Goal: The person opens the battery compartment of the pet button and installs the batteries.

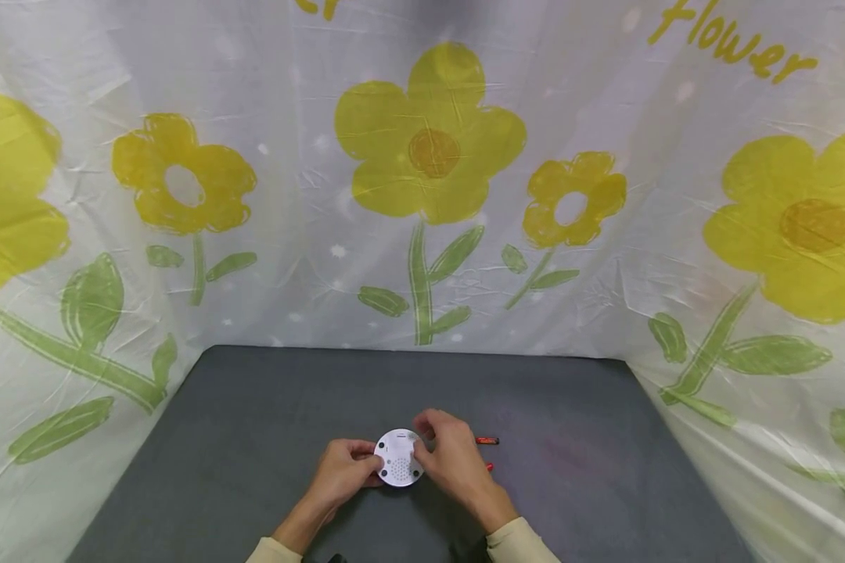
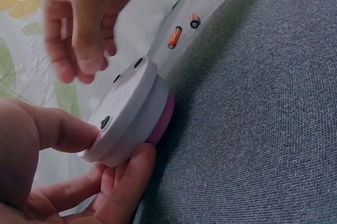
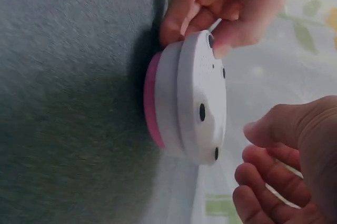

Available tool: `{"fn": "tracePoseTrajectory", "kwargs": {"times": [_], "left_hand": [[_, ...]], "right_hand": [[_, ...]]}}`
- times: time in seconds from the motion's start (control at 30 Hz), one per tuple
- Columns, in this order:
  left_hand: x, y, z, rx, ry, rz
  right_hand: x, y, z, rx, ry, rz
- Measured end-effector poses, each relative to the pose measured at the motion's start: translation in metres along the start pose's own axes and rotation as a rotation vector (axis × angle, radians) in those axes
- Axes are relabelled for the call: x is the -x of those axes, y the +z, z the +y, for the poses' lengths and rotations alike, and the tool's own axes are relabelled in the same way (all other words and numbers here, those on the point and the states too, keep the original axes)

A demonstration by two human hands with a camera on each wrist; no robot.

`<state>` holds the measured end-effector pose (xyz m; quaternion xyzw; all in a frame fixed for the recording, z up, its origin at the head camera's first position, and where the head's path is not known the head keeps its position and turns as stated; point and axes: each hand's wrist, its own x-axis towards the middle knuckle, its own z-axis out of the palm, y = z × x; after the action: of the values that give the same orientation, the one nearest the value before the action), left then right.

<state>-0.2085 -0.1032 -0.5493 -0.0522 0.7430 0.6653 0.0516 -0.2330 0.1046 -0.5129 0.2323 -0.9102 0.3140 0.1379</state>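
Left hand [image 1: 348, 473] pinches disc [image 1: 397, 457] at 9 o'clock, right hand [image 1: 454, 460] loose-fingered, empty at 3: pressing there, we could tip it.

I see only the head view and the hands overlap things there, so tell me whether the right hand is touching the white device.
Observer: It isn't: the right wrist view shows a gap between the right hand and the white device.
Operator: Now give me the colour of the device's far side, facing the table.
Observer: Pink: a pink band shows there.
Operator: Tell me what the right hand half hides from me.
Observer: Two batteries, lying apart from each other in the left wrist view.
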Motion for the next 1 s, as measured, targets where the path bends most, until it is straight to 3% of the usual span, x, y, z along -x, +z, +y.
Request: {"fn": "tracePoseTrajectory", "kwargs": {"times": [0.17,0.4,1.0], "left_hand": [[-0.001,0.001,-0.001,-0.011,0.001,0.013],[0.000,0.001,-0.001,0.005,0.009,0.002],[0.003,0.000,-0.001,0.035,0.018,-0.002]], "right_hand": [[-0.010,0.002,-0.010,0.112,-0.102,-0.063],[-0.014,0.014,-0.012,0.199,-0.141,-0.090],[-0.014,0.016,-0.013,0.147,-0.185,-0.133]]}}
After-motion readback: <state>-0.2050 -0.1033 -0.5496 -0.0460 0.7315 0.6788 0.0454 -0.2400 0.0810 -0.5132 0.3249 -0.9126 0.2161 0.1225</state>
